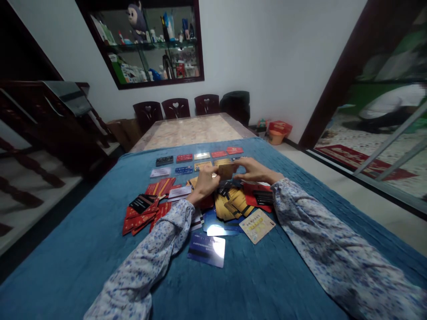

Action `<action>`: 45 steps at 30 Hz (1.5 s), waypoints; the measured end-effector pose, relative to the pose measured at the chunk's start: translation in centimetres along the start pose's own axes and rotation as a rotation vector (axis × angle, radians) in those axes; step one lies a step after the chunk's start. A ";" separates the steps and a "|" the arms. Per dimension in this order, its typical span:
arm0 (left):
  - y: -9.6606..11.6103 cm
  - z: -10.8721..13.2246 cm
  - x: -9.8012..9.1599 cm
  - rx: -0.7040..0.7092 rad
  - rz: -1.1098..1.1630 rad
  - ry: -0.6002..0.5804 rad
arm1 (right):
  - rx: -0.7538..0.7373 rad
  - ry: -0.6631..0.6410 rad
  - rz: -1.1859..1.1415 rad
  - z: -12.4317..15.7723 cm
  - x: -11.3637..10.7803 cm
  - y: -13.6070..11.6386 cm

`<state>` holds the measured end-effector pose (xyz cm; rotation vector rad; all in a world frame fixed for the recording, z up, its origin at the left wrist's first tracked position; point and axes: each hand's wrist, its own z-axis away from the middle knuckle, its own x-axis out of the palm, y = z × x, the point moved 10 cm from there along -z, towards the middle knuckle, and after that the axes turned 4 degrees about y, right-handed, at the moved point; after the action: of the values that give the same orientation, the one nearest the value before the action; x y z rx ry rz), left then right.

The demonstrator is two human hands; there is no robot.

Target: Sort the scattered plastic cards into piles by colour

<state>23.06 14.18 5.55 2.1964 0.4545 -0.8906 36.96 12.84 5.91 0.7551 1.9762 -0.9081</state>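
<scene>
By the left hand [206, 181], the gold card [226, 171] is pinched above the blue cloth [267, 275] — likely light, stiff and slippery, best taken by its edges. At its right, the right hand [255, 170] is curved, fingers slightly parted; whether they grip cannot be told.

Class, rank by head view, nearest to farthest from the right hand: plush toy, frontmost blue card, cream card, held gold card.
1. Held gold card: just left
2. Cream card: below
3. Frontmost blue card: lower left
4. Plush toy: far upper left
</scene>
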 end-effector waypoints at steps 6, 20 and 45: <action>-0.7 0.0 -0.1 -0.023 0.067 0.056 | -0.037 0.023 -0.088 -0.2 0.8 -0.3; -1.2 -0.1 -1.5 -0.092 0.078 0.147 | -0.054 0.095 -0.057 -0.3 -0.5 -0.8; -0.3 1.1 1.2 0.008 -0.198 -0.080 | -0.143 0.078 0.244 -0.4 1.6 0.1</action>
<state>23.22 13.67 4.00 2.1404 0.6387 -1.0833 36.06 13.53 4.66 0.9364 1.9403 -0.5952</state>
